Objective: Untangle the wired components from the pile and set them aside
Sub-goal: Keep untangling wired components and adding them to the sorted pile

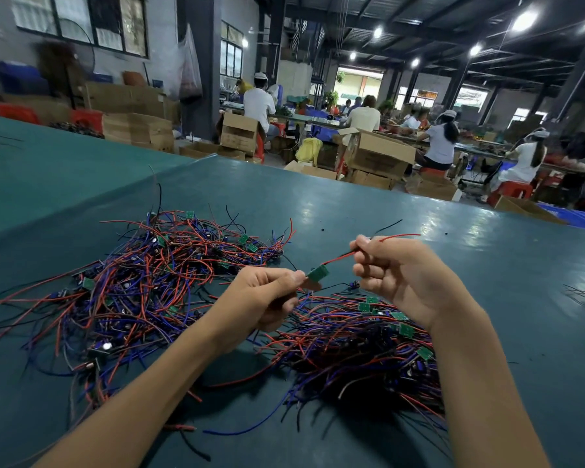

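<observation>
One unit in hand, held up off the green table point(368, 197), between the two heaps.

Left hand point(267, 293): thumb and forefinger pinched on the small green circuit board point(318, 273), other fingers curled under.

Right hand point(402, 278): fingers closed round the red wire point(340, 256) coming off that board. Wire stretched straight between the hands, free end poking out past the fingers to the right. Thin black lead point(385, 228) beside that end; attachment not clear.

Tangled pile point(142, 282) at left: large, with red, blue and black leads crossing every way and green boards scattered through.

Second heap point(362, 352) under the right forearm: leads lying roughly parallel, boards gathered toward one side. Judged to be the set-aside stock. Comparable in bulk to the tangle, so perhaps half done, at a guess.

Left to do: lay this unit on the right-hand heap, then work through the rest of the tangle.
</observation>
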Demonstrator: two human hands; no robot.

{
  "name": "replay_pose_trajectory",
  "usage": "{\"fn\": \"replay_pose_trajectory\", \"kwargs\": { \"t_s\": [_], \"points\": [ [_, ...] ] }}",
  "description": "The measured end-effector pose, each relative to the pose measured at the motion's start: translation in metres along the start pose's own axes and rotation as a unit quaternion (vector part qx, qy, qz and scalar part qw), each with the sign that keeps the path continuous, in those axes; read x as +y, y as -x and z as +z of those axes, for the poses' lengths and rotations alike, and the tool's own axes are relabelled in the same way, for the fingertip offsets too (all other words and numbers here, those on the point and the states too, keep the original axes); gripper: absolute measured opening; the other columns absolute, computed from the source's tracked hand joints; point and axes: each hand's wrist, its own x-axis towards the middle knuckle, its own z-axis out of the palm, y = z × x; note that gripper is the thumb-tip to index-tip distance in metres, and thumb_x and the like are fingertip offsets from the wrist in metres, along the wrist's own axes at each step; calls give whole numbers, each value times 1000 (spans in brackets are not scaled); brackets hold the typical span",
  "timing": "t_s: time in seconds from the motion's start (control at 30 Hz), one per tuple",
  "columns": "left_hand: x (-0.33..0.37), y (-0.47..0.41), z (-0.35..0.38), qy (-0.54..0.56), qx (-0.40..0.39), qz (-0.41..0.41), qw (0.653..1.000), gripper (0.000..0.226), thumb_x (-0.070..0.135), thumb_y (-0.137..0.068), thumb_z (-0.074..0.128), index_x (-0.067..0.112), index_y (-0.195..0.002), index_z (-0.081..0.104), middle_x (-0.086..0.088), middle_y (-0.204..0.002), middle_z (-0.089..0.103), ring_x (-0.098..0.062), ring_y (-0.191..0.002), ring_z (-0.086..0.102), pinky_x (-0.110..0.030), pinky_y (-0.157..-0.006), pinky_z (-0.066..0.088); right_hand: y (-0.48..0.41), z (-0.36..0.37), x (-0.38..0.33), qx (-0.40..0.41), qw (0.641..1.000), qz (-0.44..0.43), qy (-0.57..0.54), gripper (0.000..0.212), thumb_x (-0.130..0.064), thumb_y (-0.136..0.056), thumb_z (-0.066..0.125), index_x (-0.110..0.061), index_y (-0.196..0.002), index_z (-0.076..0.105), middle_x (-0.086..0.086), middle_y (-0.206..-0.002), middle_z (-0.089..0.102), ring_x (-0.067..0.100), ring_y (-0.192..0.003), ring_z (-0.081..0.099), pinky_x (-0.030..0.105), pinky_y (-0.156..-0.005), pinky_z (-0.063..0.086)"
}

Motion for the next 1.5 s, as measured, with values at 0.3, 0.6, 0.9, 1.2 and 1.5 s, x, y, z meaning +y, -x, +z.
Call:
{"fn": "replay_pose_trajectory", "kwargs": {
  "t_s": [0.3, 0.6, 0.9, 1.2, 1.5],
  "points": [
    [-21, 3, 12, -397, 34, 241, 885, 30, 10, -95, 67, 21, -123, 74, 2, -96, 65, -14, -87, 66, -32, -75, 54, 35, -92, -14, 87, 989, 34, 118, 38, -11, -75, 69, 14, -105, 64, 15, -76, 68, 20, -62, 69, 25, -49, 57],
    [-23, 2, -5, -469, -11, 229, 853, 22, 12, -89, 76, 21, -109, 80, 6, -93, 76, -4, -86, 62, -22, -77, 50, 42, -134, 10, 195, 963, 149, 115, 16, -10, -86, 71, -3, -100, 65, 7, -65, 64, 16, -51, 65, 22, -38, 48],
    [-19, 5, -18, -384, 2, 115, 916, 23, 13, -91, 67, 29, -101, 81, 15, -100, 75, -10, -103, 61, -23, -86, 49, 48, -164, 22, 388, 914, 107, 37, 16, -17, -99, 59, -6, -108, 52, 11, -69, 59, 26, -55, 64, 22, -32, 47],
    [-40, -25, -58, -545, 195, -127, 805, 36, 42, -96, 63, 15, -118, 69, -7, -110, 64, -26, -107, 60, -36, -97, 47, 51, -152, 1, 402, 915, 37, 30, 24, -29, -99, 61, -11, -113, 54, 7, -78, 57, 25, -66, 61, 22, -35, 48],
    [-42, -31, -55, -534, 220, -126, 806, 37, 61, -93, 57, 27, -100, 70, 5, -97, 68, -21, -97, 63, -39, -90, 53, 48, -136, -10, 360, 932, 8, 51, 19, -29, -98, 63, -11, -104, 60, 8, -78, 60, 21, -55, 65, 23, -36, 48]
  ]
}}
